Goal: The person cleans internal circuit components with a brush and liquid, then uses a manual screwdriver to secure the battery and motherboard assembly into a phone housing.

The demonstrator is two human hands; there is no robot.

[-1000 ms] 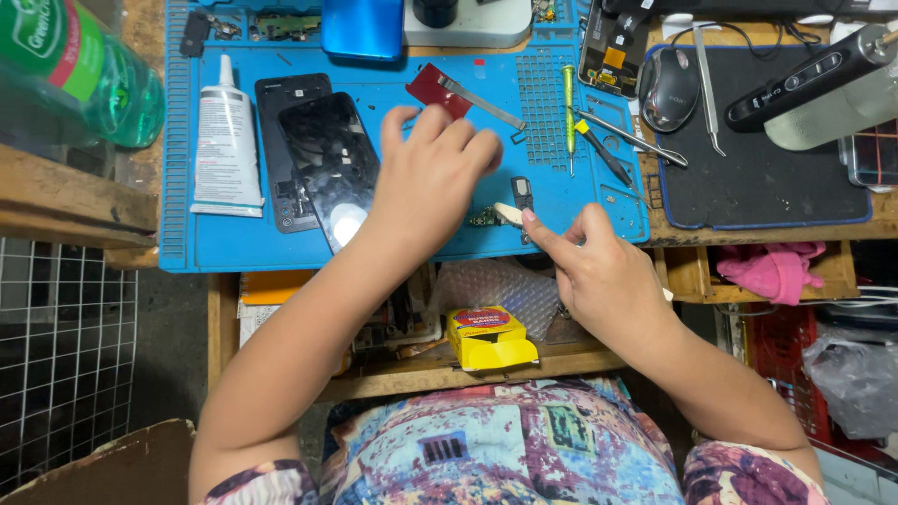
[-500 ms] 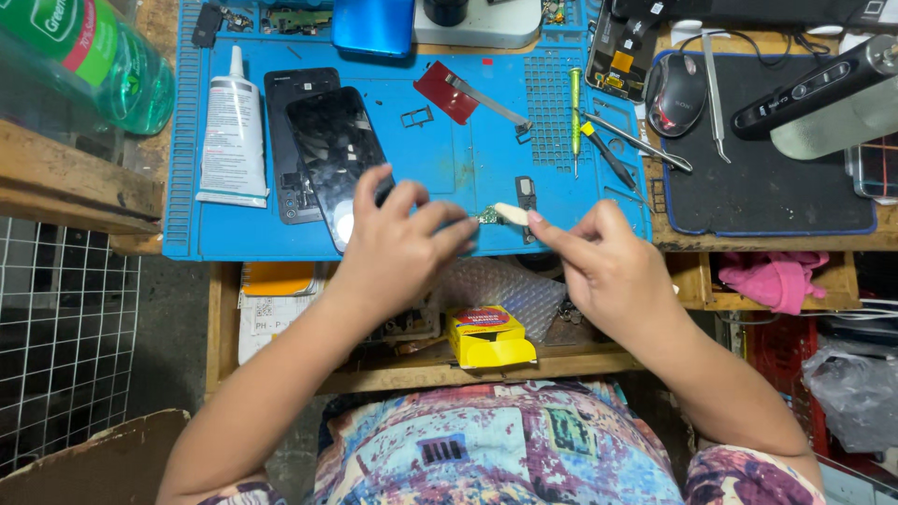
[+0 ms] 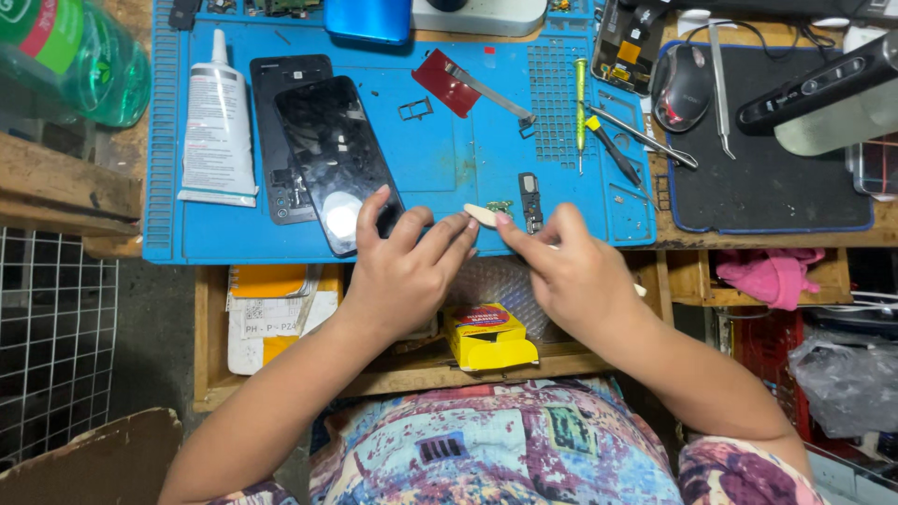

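Note:
My right hand (image 3: 571,271) grips a cream flat pry stick (image 3: 482,214) whose tip points left over the blue work mat (image 3: 449,159). A small green circuit part (image 3: 499,206) lies just beyond that tip, beside a small dark component (image 3: 530,198). My left hand (image 3: 407,266) rests at the mat's front edge with fingers spread, holding nothing, its fingertips close to the stick's tip. Its thumb touches the lower corner of a black phone screen (image 3: 337,159), which lies tilted over an opened phone body (image 3: 281,131).
On the mat lie a white glue tube (image 3: 217,122), a red card (image 3: 445,82) with a metal blade, a SIM tray (image 3: 415,109), a yellow-green screwdriver (image 3: 580,108) and tweezers (image 3: 641,138). A mouse (image 3: 681,86) sits on a black pad. A yellow box (image 3: 488,339) lies on the lower shelf.
My left hand has drawn back from the mat's middle to its front edge, next to the stick's tip. My right hand has stayed nearly in place with the stick.

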